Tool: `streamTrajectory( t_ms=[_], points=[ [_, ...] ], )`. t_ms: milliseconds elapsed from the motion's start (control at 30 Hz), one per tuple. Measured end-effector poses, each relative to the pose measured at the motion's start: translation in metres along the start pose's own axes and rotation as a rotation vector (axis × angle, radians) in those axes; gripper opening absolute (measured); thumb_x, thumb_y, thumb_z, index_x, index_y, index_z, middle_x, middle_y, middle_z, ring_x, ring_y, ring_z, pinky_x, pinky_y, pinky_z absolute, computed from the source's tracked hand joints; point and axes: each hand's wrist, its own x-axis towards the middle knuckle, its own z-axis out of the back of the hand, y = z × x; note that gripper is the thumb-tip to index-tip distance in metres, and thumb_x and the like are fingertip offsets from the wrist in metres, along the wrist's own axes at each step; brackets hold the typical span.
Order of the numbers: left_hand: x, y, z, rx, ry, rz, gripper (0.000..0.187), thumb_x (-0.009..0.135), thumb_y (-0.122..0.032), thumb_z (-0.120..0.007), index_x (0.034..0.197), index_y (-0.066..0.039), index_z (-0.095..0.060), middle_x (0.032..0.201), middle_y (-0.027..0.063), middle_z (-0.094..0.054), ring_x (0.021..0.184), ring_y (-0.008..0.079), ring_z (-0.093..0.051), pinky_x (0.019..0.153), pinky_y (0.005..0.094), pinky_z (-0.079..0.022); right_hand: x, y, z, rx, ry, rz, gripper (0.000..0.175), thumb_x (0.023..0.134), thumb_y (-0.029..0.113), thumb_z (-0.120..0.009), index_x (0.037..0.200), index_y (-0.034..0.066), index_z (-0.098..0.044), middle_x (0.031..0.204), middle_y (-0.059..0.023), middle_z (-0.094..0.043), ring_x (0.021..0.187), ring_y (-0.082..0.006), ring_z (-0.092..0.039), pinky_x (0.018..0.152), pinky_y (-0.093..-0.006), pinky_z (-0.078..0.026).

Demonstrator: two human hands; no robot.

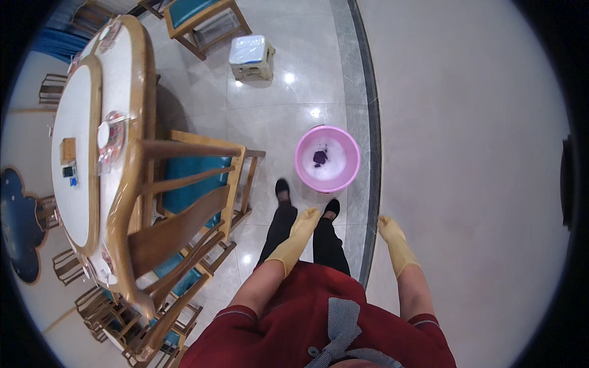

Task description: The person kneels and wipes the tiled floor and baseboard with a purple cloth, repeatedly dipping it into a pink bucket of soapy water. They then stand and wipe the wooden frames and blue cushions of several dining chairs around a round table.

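Yellow rubber gloves cover both of my hands. My left hand (305, 222) hangs in front of my legs with its fingers together and nothing visible in it. Curled loosely, my right hand (391, 231) is out to the right beside the wall, also with nothing visible in it. Ahead of my feet, a pink plastic bucket (353, 161) stands on the tiled floor, apart from both hands. White suds (332, 166) fill its inside, and a dark purple clump (320, 158), possibly cloth, shows among them.
A wooden chair (184, 214) with a teal seat is close on my left, against a round dining table (142, 69) with tableware. A plastic-wrapped step stool (251, 53) and another teal-seated chair (195, 16) are ahead. The pale wall (460, 138) with dark skirting (373, 138) runs along the right.
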Motion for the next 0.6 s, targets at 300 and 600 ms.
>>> streamTrajectory(
  t_ms=[300,600],
  points=[
    [0.106,-0.023,-0.036,-0.251,0.014,0.058,0.044,0.105,-0.027,-0.059,0.139,0.001,-0.057,0.125,0.0103,-0.069,0.115,0.0178,-0.066,0.101,0.0305,-0.049,0.233,0.155,-0.069,0.198,0.032,0.272,0.047,0.096,0.014,-0.062,0.143,0.0049,-0.059,0.133,-0.0239,-0.067,0.125,-0.0373,-0.065,0.107,-0.0426,-0.05],
    [0.191,-0.006,-0.02,-0.412,-0.059,0.05,0.04,0.109,-0.016,-0.049,0.144,0.004,-0.053,0.142,0.0158,-0.061,0.131,0.0252,-0.06,0.112,0.0334,-0.044,0.383,0.251,-0.13,-0.238,0.157,0.21,0.091,0.09,0.025,-0.075,0.165,0.018,-0.024,0.169,-0.0161,-0.028,0.149,-0.0366,-0.04,0.12,-0.0453,-0.04]
  ],
)
